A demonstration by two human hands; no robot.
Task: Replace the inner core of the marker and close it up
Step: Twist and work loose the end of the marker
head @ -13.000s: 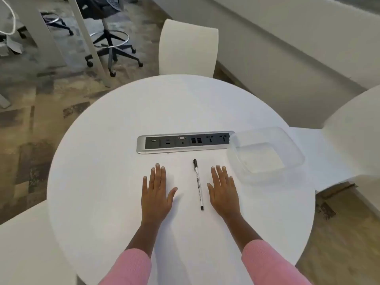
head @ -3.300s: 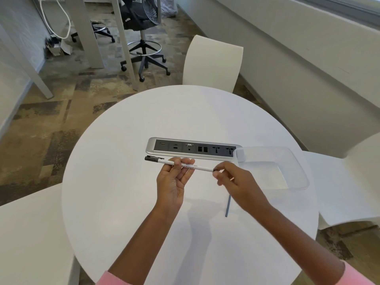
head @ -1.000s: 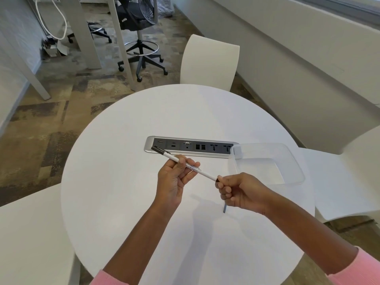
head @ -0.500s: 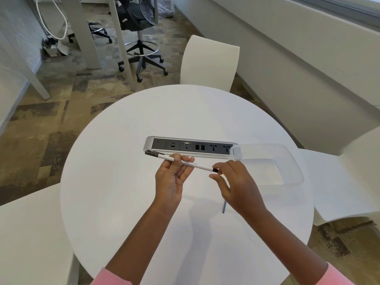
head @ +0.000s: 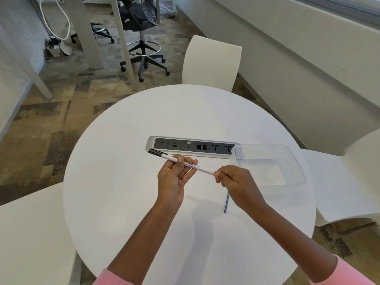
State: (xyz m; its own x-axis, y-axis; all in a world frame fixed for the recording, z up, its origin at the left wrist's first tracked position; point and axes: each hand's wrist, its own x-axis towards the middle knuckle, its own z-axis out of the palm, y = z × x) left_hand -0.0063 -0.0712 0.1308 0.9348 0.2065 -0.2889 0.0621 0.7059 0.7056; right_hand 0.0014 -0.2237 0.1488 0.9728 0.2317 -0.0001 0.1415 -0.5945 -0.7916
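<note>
On the round white tabletop (head: 123, 182) a core (head: 226, 202) lies loose near the right edge; left hand (head: 172, 177) grips the marker (head: 185, 163), right hand (head: 236, 179) pinches its end, apparently closing it.

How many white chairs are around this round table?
4 partly in view: one chair across the table, two at right, one at near left. More may sit behind the camera.

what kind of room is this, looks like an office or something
Most likely an office meeting spot. The round white table has a built-in socket strip, white chairs stand around it, and a black swivel chair sits by desks behind.
</note>
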